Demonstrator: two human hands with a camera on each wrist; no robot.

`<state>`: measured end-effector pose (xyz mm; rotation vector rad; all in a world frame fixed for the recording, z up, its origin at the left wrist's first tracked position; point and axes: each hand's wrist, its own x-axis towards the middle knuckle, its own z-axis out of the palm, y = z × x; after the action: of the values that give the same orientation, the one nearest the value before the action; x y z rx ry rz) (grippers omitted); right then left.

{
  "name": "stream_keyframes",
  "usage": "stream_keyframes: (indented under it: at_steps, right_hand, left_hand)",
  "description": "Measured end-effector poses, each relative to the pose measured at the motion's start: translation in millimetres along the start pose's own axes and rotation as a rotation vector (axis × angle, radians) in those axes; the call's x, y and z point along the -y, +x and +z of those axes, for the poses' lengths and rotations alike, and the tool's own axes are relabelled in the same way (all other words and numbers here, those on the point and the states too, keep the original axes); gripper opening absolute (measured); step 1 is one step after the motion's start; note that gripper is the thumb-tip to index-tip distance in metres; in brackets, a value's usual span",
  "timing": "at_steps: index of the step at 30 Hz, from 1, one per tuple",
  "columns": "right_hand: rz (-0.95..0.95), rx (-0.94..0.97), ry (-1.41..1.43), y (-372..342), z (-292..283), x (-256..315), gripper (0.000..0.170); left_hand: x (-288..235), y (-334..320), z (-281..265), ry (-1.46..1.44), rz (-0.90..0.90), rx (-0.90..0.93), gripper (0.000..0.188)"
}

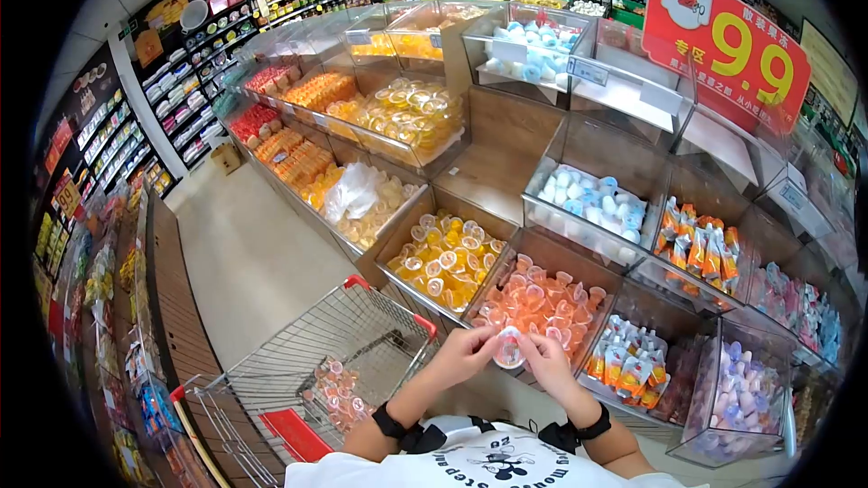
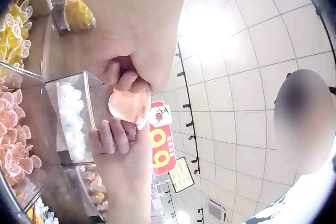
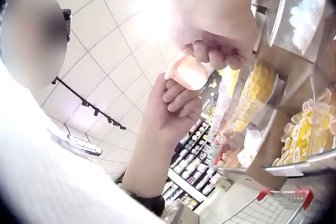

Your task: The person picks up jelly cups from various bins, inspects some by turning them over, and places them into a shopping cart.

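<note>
The left hand [image 1: 467, 354] and right hand [image 1: 548, 367] together pinch 1 pink jelly cup [image 1: 510, 353] between them, in front of a bin [image 1: 586, 269] of similar cups [image 1: 542, 300], while a shopping cart [image 1: 297, 436] bearing more stands to the left.

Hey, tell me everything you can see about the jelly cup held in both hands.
The jelly cup is translucent peach-pink, apparently plastic, with a tapered body and a wider, pale rim. Its lid faces the head camera and carries markings too small to read; it looks closed, though the seal can't be checked. The left hand and right hand grip it from opposite sides. In the head view it shows at the near edge of the loose orange-pink cups.
</note>
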<state>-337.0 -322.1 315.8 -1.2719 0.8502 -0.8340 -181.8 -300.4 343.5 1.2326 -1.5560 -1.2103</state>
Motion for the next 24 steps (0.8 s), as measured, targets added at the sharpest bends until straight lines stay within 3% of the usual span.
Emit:
stream_keyframes:
  at_steps: [3, 8, 10, 11, 15, 24]
  right_hand:
    - [-0.044, 0.072, 0.016, -8, -16, 19, 0.025]
    - [-0.094, 0.012, 0.253, -11, -28, 30, 0.025]
    - [-0.125, -0.019, 0.253, -15, -30, 43, 0.026]
    - [-0.018, 0.061, 0.31, -16, -41, 36, 0.026]
    - [-0.113, 0.087, 0.334, -22, -47, 51, 0.025]
    - [-0.067, 0.084, 0.332, -24, -49, 52, 0.025]
  left_hand:
    - [-17, 8, 12, -0.091, 0.028, 0.023, 0.024]
    - [-28, 18, 30, -0.267, 0.039, 0.032, 0.024]
    - [-37, 20, 34, -0.26, 0.064, 0.054, 0.023]
    - [-40, 22, 36, -0.253, 0.085, 0.053, 0.023]
    - [-39, 28, 46, -0.247, 0.18, 0.058, 0.023]
    - [-42, 20, 54, -0.384, 0.071, -0.005, 0.023]
